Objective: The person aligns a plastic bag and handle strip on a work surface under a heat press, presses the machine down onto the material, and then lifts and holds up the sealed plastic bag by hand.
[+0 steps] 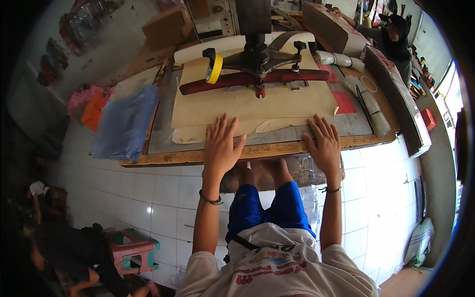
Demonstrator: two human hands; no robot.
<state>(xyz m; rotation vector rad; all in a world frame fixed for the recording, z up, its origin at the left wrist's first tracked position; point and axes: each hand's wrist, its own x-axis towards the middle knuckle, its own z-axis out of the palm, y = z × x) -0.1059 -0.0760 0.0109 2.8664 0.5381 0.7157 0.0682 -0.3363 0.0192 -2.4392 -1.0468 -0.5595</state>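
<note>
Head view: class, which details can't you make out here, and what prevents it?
All in the head view:
- Under the left hand and right hand: the palms, hidden by the backs of the hands.
- Sheet: the strip behind the red bar, which covers it.
- Column: its top, cut off by the upper edge.
- Panel: its markings, too small.
- Shirt print: some wording, lost in folds.

Grey flat tabletop [356, 127], brown wooden edge [173, 158]. On tabletop: plain cream thin sheets [208, 109]; flat red patches [345, 102] toward its right. Above tabletop: long red curved bar [236, 80], dark scuffs; bright yellow ring [216, 70]. Left of tabletop: translucent blue plastic stack [123, 123], orange bundle [92, 113], pink bundle [78, 102]. Tabletop's near side: royal-blue cloth shorts [293, 205], glossy white square floor tiles [163, 193], grey grid lines.
</note>
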